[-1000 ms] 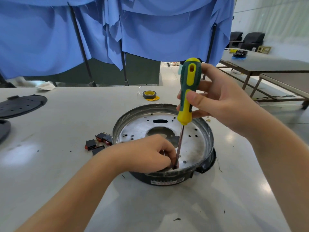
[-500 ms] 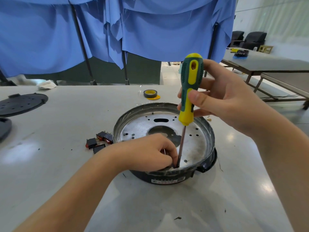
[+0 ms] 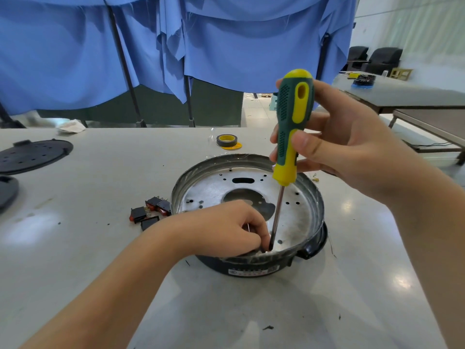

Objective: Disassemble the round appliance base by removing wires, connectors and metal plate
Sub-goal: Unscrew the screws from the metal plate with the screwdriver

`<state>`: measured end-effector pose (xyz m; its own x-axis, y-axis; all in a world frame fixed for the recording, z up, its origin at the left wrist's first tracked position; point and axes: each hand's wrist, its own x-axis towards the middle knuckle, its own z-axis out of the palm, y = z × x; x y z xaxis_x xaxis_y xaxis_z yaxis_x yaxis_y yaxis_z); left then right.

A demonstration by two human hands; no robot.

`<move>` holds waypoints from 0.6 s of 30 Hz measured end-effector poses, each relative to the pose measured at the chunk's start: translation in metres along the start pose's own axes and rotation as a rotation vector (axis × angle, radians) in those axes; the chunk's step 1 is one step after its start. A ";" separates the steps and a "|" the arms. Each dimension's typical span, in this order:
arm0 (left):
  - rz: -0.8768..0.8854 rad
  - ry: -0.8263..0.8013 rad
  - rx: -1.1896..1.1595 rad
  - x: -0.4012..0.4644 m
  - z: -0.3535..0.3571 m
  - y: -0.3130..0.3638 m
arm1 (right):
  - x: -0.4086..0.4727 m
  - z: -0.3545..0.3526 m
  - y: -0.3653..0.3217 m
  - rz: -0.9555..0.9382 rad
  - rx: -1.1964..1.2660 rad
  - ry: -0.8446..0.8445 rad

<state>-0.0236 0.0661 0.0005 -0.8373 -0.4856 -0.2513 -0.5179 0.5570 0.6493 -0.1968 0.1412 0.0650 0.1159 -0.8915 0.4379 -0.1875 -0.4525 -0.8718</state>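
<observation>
Hands: right hand grips screwdriver | left hand pinches at metal plate | base label unreadable

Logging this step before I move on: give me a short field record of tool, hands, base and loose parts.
tool: screwdriver, near upright, tip down at the near rim of the base
right hand: grips the handle
left hand: curled at the tip inside the base; what it pinches is hidden
base: metal plate in place
loose parts: switches left of the base

screwdriver handle slightly more upright
</observation>
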 end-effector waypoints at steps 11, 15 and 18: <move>-0.008 0.013 0.007 0.000 0.001 0.000 | 0.000 0.002 -0.001 -0.008 -0.005 -0.025; -0.009 0.017 0.008 0.000 0.001 0.000 | 0.002 0.005 -0.001 -0.047 -0.126 -0.008; -0.013 0.007 0.001 0.000 0.001 0.000 | 0.003 0.009 -0.003 -0.093 -0.190 0.016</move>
<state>-0.0234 0.0667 -0.0002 -0.8292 -0.4974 -0.2550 -0.5291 0.5513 0.6451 -0.1873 0.1402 0.0673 0.1264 -0.8452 0.5192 -0.3573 -0.5271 -0.7711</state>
